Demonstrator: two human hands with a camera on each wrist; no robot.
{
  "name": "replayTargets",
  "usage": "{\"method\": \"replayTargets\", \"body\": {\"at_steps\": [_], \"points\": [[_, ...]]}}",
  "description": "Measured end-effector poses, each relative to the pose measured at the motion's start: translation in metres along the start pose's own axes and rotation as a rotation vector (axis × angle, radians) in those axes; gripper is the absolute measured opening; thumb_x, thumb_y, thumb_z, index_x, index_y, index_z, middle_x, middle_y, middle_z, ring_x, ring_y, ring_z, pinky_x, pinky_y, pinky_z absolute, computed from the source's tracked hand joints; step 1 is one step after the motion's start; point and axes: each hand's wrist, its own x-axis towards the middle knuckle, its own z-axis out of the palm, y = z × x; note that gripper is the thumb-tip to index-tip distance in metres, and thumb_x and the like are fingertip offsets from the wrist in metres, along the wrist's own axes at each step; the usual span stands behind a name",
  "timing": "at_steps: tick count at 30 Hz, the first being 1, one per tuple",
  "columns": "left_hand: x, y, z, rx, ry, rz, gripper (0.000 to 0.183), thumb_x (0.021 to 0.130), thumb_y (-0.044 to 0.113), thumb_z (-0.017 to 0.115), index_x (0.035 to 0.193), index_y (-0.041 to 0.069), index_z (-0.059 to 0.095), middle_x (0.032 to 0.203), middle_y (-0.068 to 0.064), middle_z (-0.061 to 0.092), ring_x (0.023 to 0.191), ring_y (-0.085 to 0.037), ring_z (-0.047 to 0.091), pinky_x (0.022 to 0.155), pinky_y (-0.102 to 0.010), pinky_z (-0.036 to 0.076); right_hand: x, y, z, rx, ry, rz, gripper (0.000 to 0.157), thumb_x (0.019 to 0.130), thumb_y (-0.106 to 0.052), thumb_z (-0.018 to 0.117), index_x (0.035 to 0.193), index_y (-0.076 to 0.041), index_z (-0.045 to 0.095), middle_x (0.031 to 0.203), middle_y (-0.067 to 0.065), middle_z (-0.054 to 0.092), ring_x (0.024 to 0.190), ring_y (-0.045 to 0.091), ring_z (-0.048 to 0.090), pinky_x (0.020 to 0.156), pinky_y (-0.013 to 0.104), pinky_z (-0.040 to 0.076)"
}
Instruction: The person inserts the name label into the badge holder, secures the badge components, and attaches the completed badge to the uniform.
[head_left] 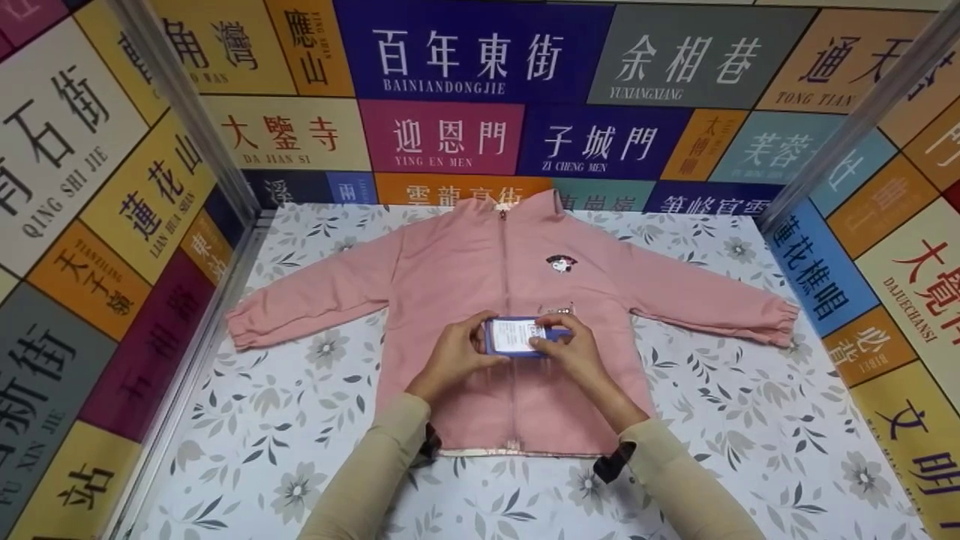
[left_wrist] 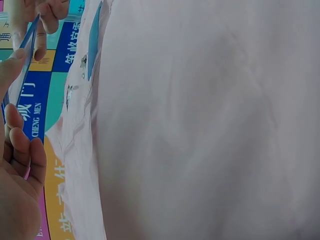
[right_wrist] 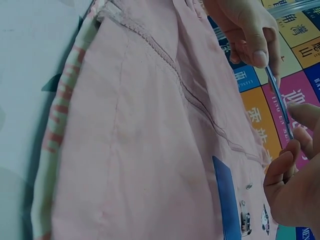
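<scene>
A flat blue-edged card (head_left: 516, 336) with a printed white face is held between both hands above a pink zip-up jacket (head_left: 450, 285). My left hand (head_left: 459, 352) pinches its left end, thumb toward me. At the other end my right hand (head_left: 576, 351) grips it between thumb and fingers. Seen edge-on, the card (right_wrist: 280, 97) looks thin in the right wrist view. Another blue flat piece (right_wrist: 227, 200) lies on the jacket, beside a small silver metal part (right_wrist: 245, 220); in the head view the right hand mostly covers this piece.
The jacket lies front up, sleeves spread, with a black-and-white cartoon patch (head_left: 561, 262) on its chest. Beneath it is a white floral table surface (head_left: 285, 450). Panels with large Chinese characters (head_left: 465, 52) stand behind and on both sides.
</scene>
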Motion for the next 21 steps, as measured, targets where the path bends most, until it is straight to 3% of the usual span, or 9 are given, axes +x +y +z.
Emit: {"method": "replayTargets", "body": {"at_steps": [4,7,9,11,13,16,21], "points": [[-0.001,0.000,-0.001,0.000,-0.009,-0.015,0.072,0.067,0.024,0.092,0.131,0.011,0.062,0.078,-0.002,0.064,0.065,-0.006,0.050,0.057,-0.017,0.042,0.001,-0.002,-0.003,0.007,0.004,0.017,0.034,0.081,-0.002,0.077,0.113,0.006,0.068,0.121,0.021,0.064,0.095,0.031,0.060,0.065,0.015,0.046],[-0.002,-0.002,-0.002,-0.020,-0.013,-0.030,0.073,0.067,0.025,0.092,0.132,0.010,0.061,0.078,-0.003,0.063,0.065,-0.007,0.050,0.057,-0.018,0.043,0.007,-0.002,-0.009,0.001,0.019,0.038,0.034,0.084,-0.004,0.075,0.116,0.005,0.067,0.123,0.022,0.064,0.106,0.031,0.060,0.087,0.026,0.049],[-0.003,-0.003,-0.004,-0.035,-0.011,-0.037,0.074,0.067,0.024,0.092,0.132,0.009,0.061,0.078,-0.003,0.063,0.066,-0.008,0.050,0.058,-0.018,0.042,0.012,0.003,-0.015,-0.002,0.038,0.036,0.034,0.086,-0.007,0.074,0.117,0.003,0.067,0.123,0.023,0.065,0.111,0.026,0.059,0.097,0.033,0.044],[-0.004,-0.005,-0.005,-0.038,-0.008,-0.039,0.073,0.067,0.024,0.092,0.132,0.011,0.061,0.078,-0.002,0.062,0.066,-0.008,0.049,0.058,-0.019,0.042,0.018,0.010,-0.021,-0.003,0.055,0.043,0.034,0.087,-0.010,0.074,0.119,0.000,0.067,0.122,0.023,0.064,0.099,0.021,0.060,0.089,0.035,0.045],[-0.005,-0.007,-0.007,-0.036,-0.003,-0.038,0.071,0.067,0.023,0.092,0.131,0.013,0.061,0.079,-0.001,0.061,0.067,-0.009,0.048,0.059,-0.019,0.041,0.022,0.019,-0.027,0.005,0.063,0.032,0.033,0.087,-0.014,0.075,0.117,-0.003,0.067,0.120,0.023,0.064,0.084,0.014,0.058,0.077,0.028,0.046],[-0.006,-0.009,-0.009,-0.033,0.001,-0.042,0.071,0.067,0.023,0.092,0.131,0.013,0.061,0.080,-0.001,0.060,0.069,-0.009,0.048,0.060,-0.019,0.041,0.024,0.028,-0.035,-0.023,0.045,0.023,0.034,0.087,-0.019,0.076,0.117,-0.004,0.068,0.117,0.020,0.065,0.079,0.008,0.056,0.067,0.021,0.041],[-0.009,-0.011,-0.013,-0.069,-0.002,-0.059,0.072,0.068,0.019,0.091,0.133,0.009,0.060,0.084,-0.003,0.062,0.071,-0.010,0.050,0.061,-0.019,0.043,0.023,0.049,-0.053,-0.264,-0.002,0.001,0.040,0.085,-0.019,0.078,0.122,-0.010,0.068,0.117,0.015,0.066,0.085,0.014,0.057,0.073,0.021,0.045]]}}
